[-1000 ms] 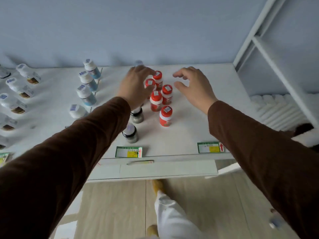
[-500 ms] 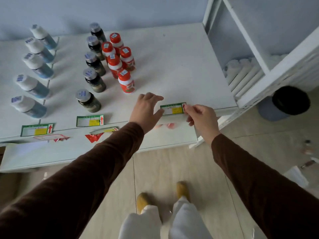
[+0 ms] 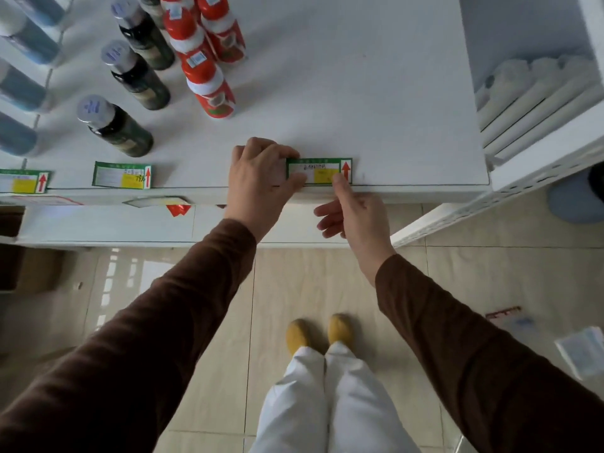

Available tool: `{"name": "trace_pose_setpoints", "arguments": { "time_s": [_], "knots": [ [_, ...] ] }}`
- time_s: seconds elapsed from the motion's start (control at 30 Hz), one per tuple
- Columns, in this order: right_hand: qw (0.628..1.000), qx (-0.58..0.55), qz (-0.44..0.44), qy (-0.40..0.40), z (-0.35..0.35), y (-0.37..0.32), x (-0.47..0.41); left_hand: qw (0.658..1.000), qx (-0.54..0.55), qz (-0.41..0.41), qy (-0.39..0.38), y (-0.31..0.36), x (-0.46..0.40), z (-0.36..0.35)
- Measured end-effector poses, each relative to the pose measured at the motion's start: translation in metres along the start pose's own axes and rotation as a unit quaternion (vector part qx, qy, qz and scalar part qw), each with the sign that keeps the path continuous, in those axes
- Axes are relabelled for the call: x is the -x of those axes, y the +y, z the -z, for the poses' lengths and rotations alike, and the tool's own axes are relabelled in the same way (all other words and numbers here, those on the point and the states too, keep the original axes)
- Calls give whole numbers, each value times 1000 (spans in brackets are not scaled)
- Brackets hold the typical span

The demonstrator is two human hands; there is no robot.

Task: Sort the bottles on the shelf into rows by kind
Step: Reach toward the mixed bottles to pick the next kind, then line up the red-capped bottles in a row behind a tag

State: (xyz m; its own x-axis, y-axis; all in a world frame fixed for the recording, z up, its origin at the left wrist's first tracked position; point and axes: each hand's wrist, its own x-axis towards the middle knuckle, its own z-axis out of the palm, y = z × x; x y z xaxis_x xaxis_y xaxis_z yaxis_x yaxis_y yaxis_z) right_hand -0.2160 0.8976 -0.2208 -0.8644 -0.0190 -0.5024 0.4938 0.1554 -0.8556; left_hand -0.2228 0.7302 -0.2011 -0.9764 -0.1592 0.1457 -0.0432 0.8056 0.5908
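Covering label [image 3: 318, 171] left end, left hand [image 3: 261, 181]

left hand [image 3: 261, 181]: reaching forward, palm down, fingers curling, thumb pressing at the shelf's near edge | right hand [image 3: 354, 214]: lying just right of it, index finger extending forward and touching, other fingers loosely bending leftward | both arms: stretching forward in brown sleeves | hands: sitting close, not touching
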Motion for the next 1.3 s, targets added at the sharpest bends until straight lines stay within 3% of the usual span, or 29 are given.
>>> {"name": "trace_pose_setpoints", "arguments": {
  "time_s": [0.2, 0.6, 0.77, 0.9, 1.03, 1.17, 1.3],
  "knots": [
    [998, -53, 12, -11, -1, 7, -5, 1000, 9, -8, 8, -6, -1, -2],
    [999, -18, 15, -40, 0, 6, -4, 1000, -2, 1, 1, -4, 1, -4],
    [990, 67, -15, -121, 16, -13, 8, 1000, 16, 15, 2, 0, 12, 10],
    [975, 162, 83, -131, 11, -50, 17, 996, 26, 63, 50, -18, 10, 38],
    [925, 277, 251, -70, -15, -109, 9, 986, 46, 123, 101, -40, -9, 64],
    [812, 395, 427, -55, -55, -158, -16, 977, 86, 171, 89, -56, -36, 76],
    [704, 523, 465, -119, -101, -183, -51, 982, 95, 156, 41, -63, -64, 76]
  ]
}}
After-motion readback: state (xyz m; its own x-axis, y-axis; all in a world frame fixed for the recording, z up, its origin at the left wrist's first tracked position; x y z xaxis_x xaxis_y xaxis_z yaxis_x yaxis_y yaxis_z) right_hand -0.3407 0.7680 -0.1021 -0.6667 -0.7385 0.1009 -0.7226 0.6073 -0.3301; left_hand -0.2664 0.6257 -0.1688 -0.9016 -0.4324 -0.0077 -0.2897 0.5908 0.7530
